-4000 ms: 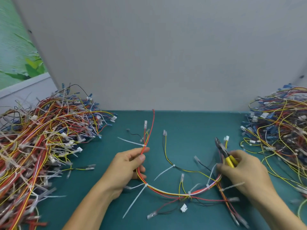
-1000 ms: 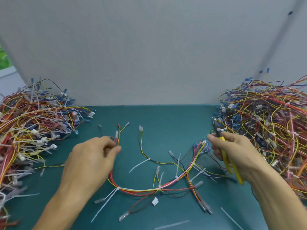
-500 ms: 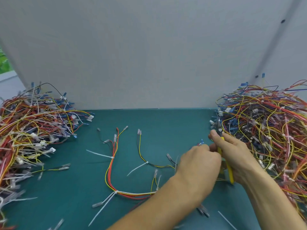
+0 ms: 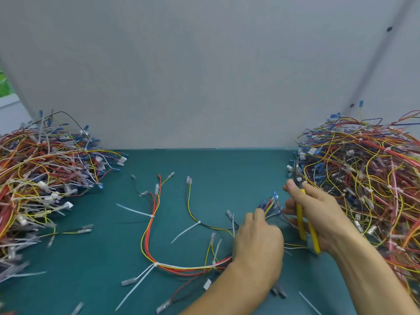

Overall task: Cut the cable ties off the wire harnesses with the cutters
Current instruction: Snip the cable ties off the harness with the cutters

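Observation:
A wire harness [image 4: 150, 237] of red, yellow and white wires lies curved on the green mat, bound by several white cable ties [image 4: 151, 216]. My left hand [image 4: 258, 244] reaches across its right end and pinches the strands near the blue connectors [image 4: 271, 204]. My right hand [image 4: 318, 212] grips the yellow-handled cutters [image 4: 304, 226]; their dark jaws [image 4: 296, 172] point away from me, just right of those connectors. What my left fingertips hold is partly hidden by the hand.
A large heap of harnesses [image 4: 368, 178] fills the right side, right behind the cutters. Another heap [image 4: 43, 178] covers the left. Cut tie pieces [image 4: 310, 303] lie on the green mat [image 4: 216, 164] near me. A grey partition [image 4: 204, 76] closes the back.
My left hand let go of the harness's left end and crossed over to its right end beside my right hand. The right hand with the cutters barely moved.

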Demonstrator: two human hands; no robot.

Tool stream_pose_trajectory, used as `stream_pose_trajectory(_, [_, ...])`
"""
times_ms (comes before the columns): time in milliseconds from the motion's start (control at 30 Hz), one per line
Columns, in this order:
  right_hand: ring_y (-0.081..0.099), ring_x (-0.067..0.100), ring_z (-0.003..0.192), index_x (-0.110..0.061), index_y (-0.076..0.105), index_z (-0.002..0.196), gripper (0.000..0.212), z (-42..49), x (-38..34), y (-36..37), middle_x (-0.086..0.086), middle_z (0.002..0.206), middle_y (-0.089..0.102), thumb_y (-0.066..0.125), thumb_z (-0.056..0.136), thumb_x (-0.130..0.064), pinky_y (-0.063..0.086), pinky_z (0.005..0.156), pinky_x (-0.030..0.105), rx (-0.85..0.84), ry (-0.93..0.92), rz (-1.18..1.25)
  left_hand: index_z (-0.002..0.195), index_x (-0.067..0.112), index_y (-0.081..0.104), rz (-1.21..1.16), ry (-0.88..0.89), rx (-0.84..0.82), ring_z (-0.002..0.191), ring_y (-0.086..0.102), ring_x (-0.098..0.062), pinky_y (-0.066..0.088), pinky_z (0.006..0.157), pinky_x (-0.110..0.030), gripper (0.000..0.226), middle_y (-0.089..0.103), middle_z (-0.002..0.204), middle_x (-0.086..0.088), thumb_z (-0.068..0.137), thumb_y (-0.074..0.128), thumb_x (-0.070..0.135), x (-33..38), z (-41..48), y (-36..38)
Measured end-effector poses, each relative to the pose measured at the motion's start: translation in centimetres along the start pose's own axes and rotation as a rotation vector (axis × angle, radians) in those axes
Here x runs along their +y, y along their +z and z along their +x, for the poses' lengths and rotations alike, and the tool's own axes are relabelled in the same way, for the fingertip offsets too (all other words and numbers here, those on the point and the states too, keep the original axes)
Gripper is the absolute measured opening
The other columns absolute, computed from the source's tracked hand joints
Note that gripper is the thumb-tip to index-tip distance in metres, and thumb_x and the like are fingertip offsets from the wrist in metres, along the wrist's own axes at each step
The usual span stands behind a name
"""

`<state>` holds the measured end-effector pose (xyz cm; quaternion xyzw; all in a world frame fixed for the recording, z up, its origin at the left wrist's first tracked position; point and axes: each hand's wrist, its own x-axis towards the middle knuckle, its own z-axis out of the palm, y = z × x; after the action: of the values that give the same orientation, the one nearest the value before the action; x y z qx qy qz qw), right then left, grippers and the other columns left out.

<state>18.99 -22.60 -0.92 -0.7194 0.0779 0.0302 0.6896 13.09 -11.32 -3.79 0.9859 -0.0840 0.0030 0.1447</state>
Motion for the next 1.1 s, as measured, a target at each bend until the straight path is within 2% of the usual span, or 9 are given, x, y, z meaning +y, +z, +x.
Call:
stream_pose_trajectory(100, [0.057,0.021,0.068,0.004,0.059,0.107,0.050,0.0,0.0,0.0,0.009,0.072,0.054,0.063,0.086,-0.042,0.042,0.063,0.032,-0.004,0.001,-0.003,0.105,0.005,0.057,-0.141,-0.095,0.071,0.109,0.041,-0.030,0.039,0.093,-0.036,0.023,0.040,0.117,-0.011,0.083,0.053,0.005,-0.5,0.0,0.5])
stream_pose_trajectory(300, [0.053,0.022,0.069,0.007,0.057,0.107,0.051,0.0,0.0,0.0,0.009,0.071,0.050,0.063,0.087,-0.040,0.039,0.061,0.030,-0.014,0.007,0.003,0.103,0.015,0.058,-0.374,-0.260,0.186,0.103,0.051,-0.025,0.038,0.086,-0.027,0.030,0.051,0.109,-0.004,0.077,0.051,0.002,-1.7,0.3,0.9])
stream_pose_trajectory(433, [0.054,0.021,0.067,-0.002,0.063,0.096,0.038,-0.1,-0.1,-0.1,0.009,0.070,0.052,0.065,0.086,-0.039,0.040,0.060,0.030,-0.012,0.026,0.015,0.108,0.019,0.068,-0.304,-0.222,0.163,0.100,0.054,-0.026,0.039,0.084,-0.028,0.035,0.054,0.104,-0.005,0.082,0.049,0.005,-1.9,0.6,0.8])
stream_pose_trajectory(533, [0.051,0.019,0.063,-0.012,0.063,0.088,0.014,-0.1,-0.3,-0.4,0.006,0.067,0.050,0.071,0.082,-0.021,0.039,0.060,0.029,-0.037,0.049,0.024,0.106,0.015,0.068,-0.199,-0.158,0.109,0.084,0.042,-0.028,0.036,0.076,-0.029,0.031,0.043,0.097,-0.005,0.084,0.048,0.007,-1.6,0.6,0.5])
stream_pose_trajectory(667, [0.045,0.020,0.062,-0.007,0.061,0.101,0.027,-0.1,-0.5,-1.1,0.005,0.064,0.048,0.063,0.080,0.010,0.039,0.062,0.032,-0.080,-0.011,-0.018,0.105,0.007,0.062,-0.073,-0.072,0.041,0.084,0.030,-0.024,0.033,0.076,-0.029,0.024,0.046,0.109,-0.011,0.085,0.049,0.003,-0.8,0.4,-0.6])
stream_pose_trajectory(800, [0.050,0.018,0.058,-0.006,0.063,0.092,0.022,-0.5,-1.0,-2.3,0.007,0.069,0.059,0.058,0.079,0.011,0.038,0.058,0.033,-0.152,-0.054,-0.288,0.108,0.002,0.058,0.032,-0.014,0.005,0.095,0.040,-0.031,0.021,0.056,-0.022,0.025,0.048,0.113,-0.016,0.084,0.051,-0.003,-0.6,0.4,-1.1])
stream_pose_trajectory(900, [0.052,0.020,0.053,-0.004,0.058,0.083,0.015,-0.7,-0.9,-2.7,0.015,0.074,0.067,0.059,0.076,0.009,0.037,0.055,0.031,-0.286,0.045,-0.510,0.112,0.001,0.055,0.067,-0.003,-0.002,0.107,0.043,-0.033,0.029,0.070,-0.028,0.028,0.047,0.117,-0.017,0.084,0.054,-0.003,-0.8,0.3,-1.1])
stream_pose_trajectory(1000, [0.052,0.023,0.052,-0.004,0.057,0.081,0.012,-0.8,-0.7,-2.5,0.024,0.085,0.069,0.058,0.076,0.007,0.038,0.051,0.027,-0.388,0.145,-0.658,0.117,-0.002,0.049,0.094,0.012,-0.011,0.111,0.041,-0.034,0.037,0.082,-0.037,0.031,0.044,0.121,-0.019,0.087,0.045,-0.005,-0.7,0.3,-0.8])
stream_pose_trajectory(1100, [0.055,0.024,0.053,-0.003,0.057,0.081,0.008,-0.8,-0.7,-2.7,0.019,0.072,0.068,0.058,0.076,0.003,0.039,0.052,0.028,-0.435,0.183,-0.747,0.120,-0.003,0.045,0.130,0.040,-0.006,0.112,0.039,-0.034,0.038,0.086,-0.038,0.033,0.043,0.122,-0.021,0.088,0.039,-0.006,-0.7,0.4,-0.4])
